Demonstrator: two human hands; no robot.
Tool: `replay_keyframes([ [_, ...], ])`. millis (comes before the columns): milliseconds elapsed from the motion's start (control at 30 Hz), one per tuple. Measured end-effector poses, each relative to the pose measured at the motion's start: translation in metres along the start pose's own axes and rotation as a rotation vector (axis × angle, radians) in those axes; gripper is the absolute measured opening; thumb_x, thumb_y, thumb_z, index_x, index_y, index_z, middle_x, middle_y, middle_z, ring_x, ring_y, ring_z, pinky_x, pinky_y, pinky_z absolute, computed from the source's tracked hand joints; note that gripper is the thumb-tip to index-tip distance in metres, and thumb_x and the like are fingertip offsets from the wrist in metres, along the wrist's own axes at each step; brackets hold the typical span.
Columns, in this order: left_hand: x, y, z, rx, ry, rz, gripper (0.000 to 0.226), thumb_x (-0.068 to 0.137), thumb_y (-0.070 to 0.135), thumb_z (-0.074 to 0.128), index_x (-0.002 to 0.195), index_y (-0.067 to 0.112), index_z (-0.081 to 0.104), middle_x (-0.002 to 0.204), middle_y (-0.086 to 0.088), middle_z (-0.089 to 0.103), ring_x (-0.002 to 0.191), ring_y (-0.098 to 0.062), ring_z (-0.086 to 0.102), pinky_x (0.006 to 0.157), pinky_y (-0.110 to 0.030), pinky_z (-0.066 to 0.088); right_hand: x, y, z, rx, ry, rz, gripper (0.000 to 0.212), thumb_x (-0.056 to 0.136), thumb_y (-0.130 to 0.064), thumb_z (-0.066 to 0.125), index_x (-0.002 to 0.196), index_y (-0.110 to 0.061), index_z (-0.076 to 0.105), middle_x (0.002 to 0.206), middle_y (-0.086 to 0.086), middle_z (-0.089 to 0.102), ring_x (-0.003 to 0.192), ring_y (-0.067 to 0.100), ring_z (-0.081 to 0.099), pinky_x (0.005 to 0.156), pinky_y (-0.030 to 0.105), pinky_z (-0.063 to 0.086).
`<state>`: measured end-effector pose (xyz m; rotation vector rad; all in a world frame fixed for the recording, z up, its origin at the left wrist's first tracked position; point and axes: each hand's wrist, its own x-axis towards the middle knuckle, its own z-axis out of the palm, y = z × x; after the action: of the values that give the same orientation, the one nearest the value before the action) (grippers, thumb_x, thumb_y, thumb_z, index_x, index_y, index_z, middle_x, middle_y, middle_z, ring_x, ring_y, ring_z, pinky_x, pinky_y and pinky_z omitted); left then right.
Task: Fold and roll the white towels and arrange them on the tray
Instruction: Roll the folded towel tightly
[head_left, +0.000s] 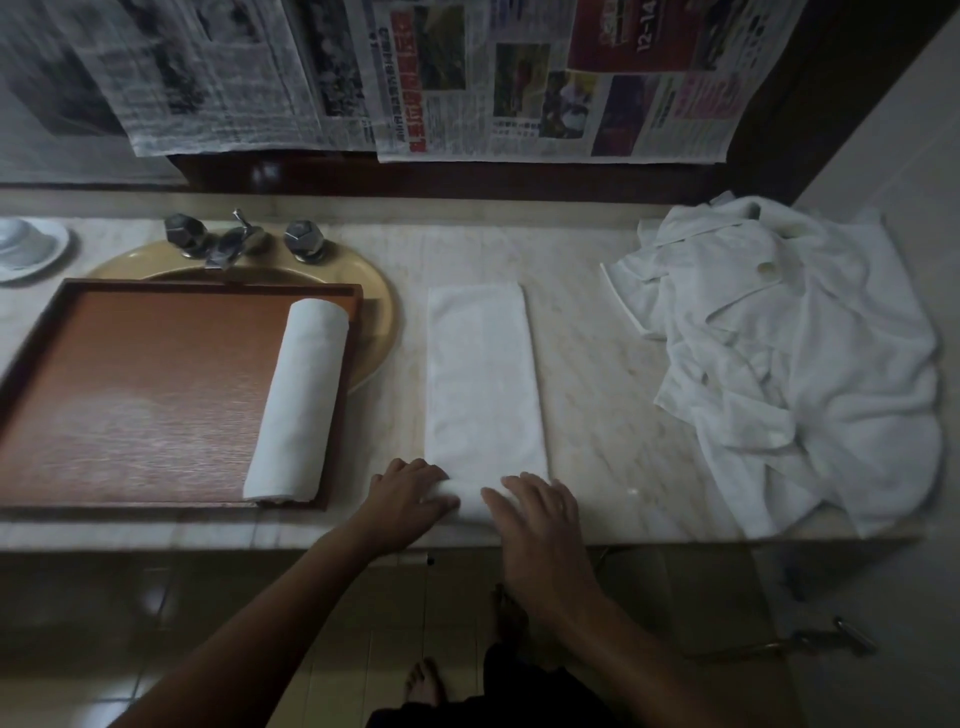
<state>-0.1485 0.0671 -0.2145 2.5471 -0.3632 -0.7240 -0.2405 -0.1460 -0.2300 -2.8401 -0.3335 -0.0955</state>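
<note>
Pale marble tabletop (613, 364), dim light.

- Long folded white terry towel (483, 374): flat on the tabletop, a narrow strip running away from the person, between the tray and the pile. Near end is turned up into a small roll at the front edge.
- Left hand (410, 493): on the left end of that small roll, thumb and fingers curled round it, holding it.
- Right hand (535, 512): just beside it on the right part of the roll, fingers fairly straight and spread, pressing down on the cloth, not wrapped round it.
- Rectangular brown wooden tray (156, 389): left of the strip, sitting partly over the round beige sink basin (382, 312).
- Rolled white towel (298, 400): one finished roll lying inside the tray along its right wall, pointing front to back.
- Crumpled heap of white towels (795, 353): far right of the tabletop, well apart from the strip, near edge hanging a little over the front.
- Chrome tap with two faceted knobs (234, 241) behind the tray; white ceramic dish (26, 249) at far left.
- Newspaper sheets (519, 78) cover the wall behind the tabletop.
- Bare feet (423, 680) on tiled floor below.
</note>
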Motion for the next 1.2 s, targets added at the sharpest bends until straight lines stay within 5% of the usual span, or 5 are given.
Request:
replay_keyframes([
  [233,-0.003,0.021,-0.002,0.114,0.111,-0.048,0.051,0.095,0.051,0.053,0.139,0.025,0.052,0.139,0.0,0.053,0.128,-0.024,0.046,0.108,-0.045,0.038,0.002,0.005,0.013,-0.089,-0.157,-0.02,0.09,0.083,-0.009,0.057,0.164,-0.018,0.018,0.169,0.013,0.022,0.157,0.037,0.014,0.122,0.064,0.018],
  [500,-0.002,0.015,0.046,0.453,0.239,0.156,0.087,0.081,0.019,0.067,0.159,0.009,0.029,0.166,-0.013,0.03,0.155,-0.032,0.025,0.121,-0.056,0.026,0.041,0.021,0.006,-0.119,-0.246,-0.056,0.093,0.082,-0.02,0.073,0.161,-0.02,0.025,0.164,0.01,0.034,0.154,0.035,0.027,0.123,0.061,0.016],
  [633,0.012,0.01,0.038,0.421,0.18,0.146,0.084,0.091,0.02,0.059,0.163,0.01,0.016,0.171,-0.01,0.015,0.158,-0.03,0.012,0.126,-0.054,0.015,0.06,0.026,0.0,-0.121,-0.291,-0.079,0.094,0.078,-0.019,0.073,0.16,-0.019,0.027,0.163,0.013,0.033,0.15,0.035,0.031,0.121,0.057,0.026],
  [867,-0.001,-0.005,0.029,0.404,0.211,0.272,0.072,0.089,0.032,0.064,0.153,0.014,0.037,0.152,-0.005,0.048,0.139,-0.024,0.049,0.117,-0.053,0.035,0.06,0.037,-0.017,-0.022,-0.397,-0.123,0.071,0.097,-0.034,0.064,0.158,-0.019,0.028,0.149,0.005,0.044,0.13,0.027,0.045,0.106,0.043,0.037],
  [1200,-0.026,-0.017,0.026,0.008,0.1,0.261,0.048,0.094,0.059,0.049,0.131,0.029,0.047,0.131,0.011,0.058,0.101,-0.008,0.057,0.094,-0.038,0.046,0.04,0.046,-0.023,0.356,-0.5,0.137,0.036,0.092,-0.052,0.066,0.12,-0.032,0.053,0.12,-0.007,0.054,0.103,0.013,0.054,0.088,0.034,0.05],
])
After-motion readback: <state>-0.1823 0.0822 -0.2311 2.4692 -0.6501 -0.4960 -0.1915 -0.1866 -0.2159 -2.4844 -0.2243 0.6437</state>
